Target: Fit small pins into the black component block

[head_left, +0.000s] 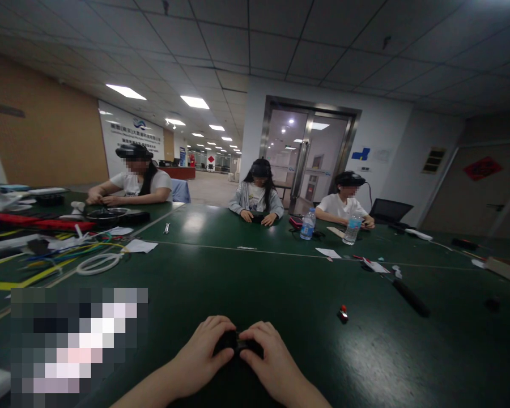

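A small black object [238, 343] is between my two hands, low over the near middle of the green table [187, 294]. My left hand [202, 352] is closed around its left end, thumb below and fingers on top. On the other end, my right hand [272, 358] grips it the same way. The fingers cover most of the object, so its kind cannot be made out. To the right of my right hand, a small red and silver item [343, 314] lies on the tabletop, apart from it.
Three people sit across the table. Two water bottles [307, 225] stand far right of centre. A black-handled tool [410, 297] lies right. Leftward are a small wrench [166, 228], a white tubing coil [98, 264] and tangled wires [63, 249]. A pixelated patch hides the lower left.
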`<state>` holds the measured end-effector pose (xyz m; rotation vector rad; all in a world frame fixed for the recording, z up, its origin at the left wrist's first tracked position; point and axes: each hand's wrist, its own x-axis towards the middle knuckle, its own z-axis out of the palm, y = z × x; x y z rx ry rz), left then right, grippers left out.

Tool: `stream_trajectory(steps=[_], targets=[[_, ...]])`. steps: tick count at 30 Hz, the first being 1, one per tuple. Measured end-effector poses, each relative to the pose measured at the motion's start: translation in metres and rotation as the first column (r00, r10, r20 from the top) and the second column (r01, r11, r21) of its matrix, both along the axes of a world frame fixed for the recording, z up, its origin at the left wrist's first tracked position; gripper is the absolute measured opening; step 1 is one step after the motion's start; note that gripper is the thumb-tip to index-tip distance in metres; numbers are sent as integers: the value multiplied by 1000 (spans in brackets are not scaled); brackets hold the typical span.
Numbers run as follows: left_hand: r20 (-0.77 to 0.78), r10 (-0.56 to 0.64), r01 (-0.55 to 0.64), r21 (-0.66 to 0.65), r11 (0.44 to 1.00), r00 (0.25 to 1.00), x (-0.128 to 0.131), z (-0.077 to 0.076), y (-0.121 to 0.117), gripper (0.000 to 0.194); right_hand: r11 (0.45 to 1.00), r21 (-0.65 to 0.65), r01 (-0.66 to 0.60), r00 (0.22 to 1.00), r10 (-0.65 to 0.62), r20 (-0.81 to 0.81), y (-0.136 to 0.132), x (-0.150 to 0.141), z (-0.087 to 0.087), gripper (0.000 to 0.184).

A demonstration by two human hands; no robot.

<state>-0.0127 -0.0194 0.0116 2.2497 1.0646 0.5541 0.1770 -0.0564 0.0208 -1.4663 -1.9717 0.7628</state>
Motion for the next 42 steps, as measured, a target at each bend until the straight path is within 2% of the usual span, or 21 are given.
stream_trajectory(steps=[6,13,18,26,36,42], targets=[[-7,11,-11,8,1000,1000,0,-3,1,31,998,55,30,996,-26,-82,0,-1,-5,19],[-9,-3,3,0,1000,1000,-1,0,0,31,995,16,94,982,-90,-168,3,4,-6,22],[-21,-2,1,-30,1000,1000,-2,3,0,31,988,45,146,962,-131,-238,5,10,-8,26],[-23,5,-6,-31,1000,1000,-2,4,-1,33,977,33,211,927,-189,-325,7,19,-3,30],[-28,3,-4,-41,999,1000,-2,5,-1,32,955,9,297,832,-254,-492,18,32,-12,39],[-18,0,-1,-49,999,1000,-2,6,-2,33,942,-18,336,795,-294,-531,20,36,-12,43]])
